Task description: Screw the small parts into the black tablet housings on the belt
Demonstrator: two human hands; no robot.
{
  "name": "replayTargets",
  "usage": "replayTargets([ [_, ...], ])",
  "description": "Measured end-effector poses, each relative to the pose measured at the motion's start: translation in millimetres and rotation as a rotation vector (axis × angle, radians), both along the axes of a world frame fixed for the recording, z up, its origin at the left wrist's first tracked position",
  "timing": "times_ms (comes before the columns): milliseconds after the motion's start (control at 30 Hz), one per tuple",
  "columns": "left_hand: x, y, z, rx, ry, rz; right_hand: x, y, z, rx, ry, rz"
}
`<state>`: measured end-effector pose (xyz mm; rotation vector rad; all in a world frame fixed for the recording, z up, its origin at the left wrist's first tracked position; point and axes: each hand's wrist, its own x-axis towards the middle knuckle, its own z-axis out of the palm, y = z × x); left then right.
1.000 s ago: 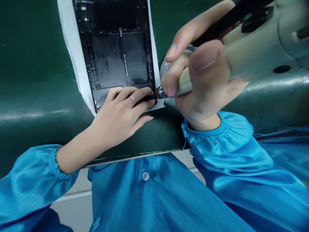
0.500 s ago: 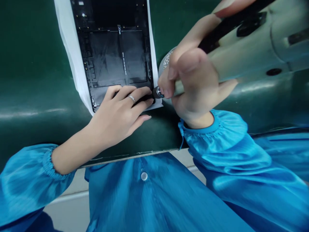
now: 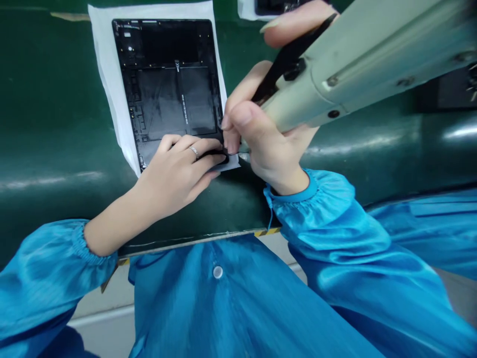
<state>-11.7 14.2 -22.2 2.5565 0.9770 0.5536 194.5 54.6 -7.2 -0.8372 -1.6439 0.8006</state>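
Note:
An opened tablet [image 3: 167, 107] lies face down, its black inner side with battery panels showing. My left hand [image 3: 177, 171], wearing a ring, rests over its lower edge with the fingers stretched along it. My right hand [image 3: 278, 146] is wrapped round a pale green electric screwdriver [image 3: 320, 82], which slants down from the upper right. Its lower end is at the tablet's lower right corner, close to my left fingertips. My right fingers hide the bit, so I cannot tell whether it touches the tablet.
A white sheet [image 3: 102, 64] lies beneath the tablet on the green work surface [image 3: 44, 114]. Another dark device [image 3: 274, 6] on white stands at the top edge. A dark object [image 3: 447, 94] sits at the right, with blue cloth [image 3: 428, 219] below it.
The screwdriver and my right hand have come left and tilted over the tablet's lower right corner. The view has shifted, showing more of the tablet's top. My left hand stays on the tablet.

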Motion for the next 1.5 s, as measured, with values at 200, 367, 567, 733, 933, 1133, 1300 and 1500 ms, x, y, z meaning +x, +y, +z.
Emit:
replayTargets([
  [200, -1.9, 1.7, 1.6, -0.029, -0.015, 0.015, -0.9, 14.3, 0.7, 0.262, 0.202, 0.013],
  [367, -2.9, 3.6, 8.0, -0.034, -0.006, 0.017, 8.1, 27.2, 12.1, 0.358, 0.326, -0.324],
  [567, -4.4, 4.3, 10.7, -0.008, 0.000, 0.027, 17.4, 42.8, -2.7, 0.311, 0.249, -0.406],
  [733, -4.8, 4.7, 9.7, -0.016, 0.004, 0.021, 24.4, 51.5, -19.3, 0.245, 0.152, -0.382],
  [933, -4.2, 4.7, 9.8, -0.026, 0.005, 0.021, 24.7, 56.9, -23.8, 0.271, 0.241, -0.353],
  [1133, -4.4, 4.7, 8.5, -0.041, 0.018, 0.028, 27.7, 54.0, -16.7, 0.299, 0.205, -0.384],
  [1300, -4.3, 4.2, 8.7, -0.053, 0.027, 0.035, 26.3, 55.0, -16.1, 0.301, 0.207, -0.366],
  [1500, -3.6, 4.4, 10.6, -0.062, 0.006, 0.025, 10.8, 49.1, -9.3, 0.307, 0.288, -0.398],
])
